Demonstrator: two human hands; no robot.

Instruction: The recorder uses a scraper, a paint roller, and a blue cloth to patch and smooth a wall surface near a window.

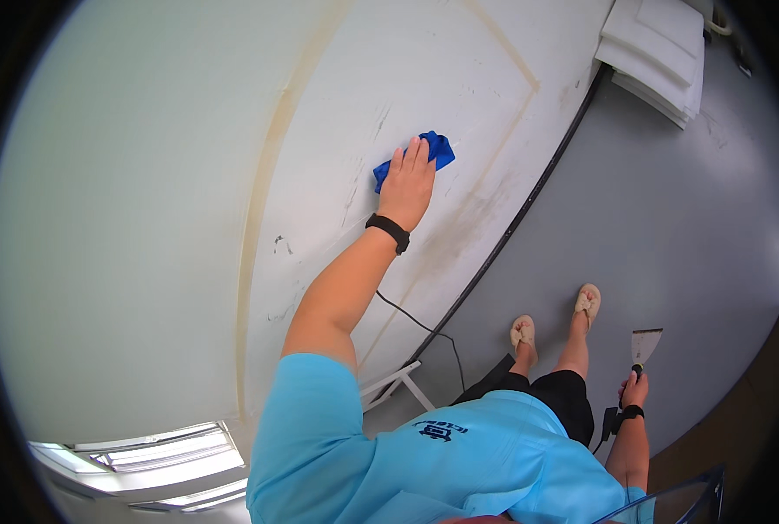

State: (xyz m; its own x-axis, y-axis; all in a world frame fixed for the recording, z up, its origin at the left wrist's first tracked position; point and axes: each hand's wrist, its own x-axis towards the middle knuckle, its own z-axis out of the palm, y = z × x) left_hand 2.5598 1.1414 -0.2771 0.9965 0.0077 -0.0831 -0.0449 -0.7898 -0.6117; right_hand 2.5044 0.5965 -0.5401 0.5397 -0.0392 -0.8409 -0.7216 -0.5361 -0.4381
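My left hand [408,185] presses a folded blue cloth [440,150] against the white wall [337,105]. Its fingers lie close together over the cloth, which sticks out on both sides of them. Dark scuffs and scratches mark the wall near this hand, and a brownish smudge [459,229] spreads below it toward the floor. Low at my right side, my right hand [634,389] is closed around the handle of a putty knife [644,346]. Its wide metal blade points away from me, clear of the wall. Each wrist wears a black band.
Strips of tan tape [271,148] run along the wall. A black baseboard [538,205] meets the grey floor [669,210]. White boards [655,52] are stacked at the far right. A dark cable [424,327] hangs by a white metal frame [407,377] near my legs.
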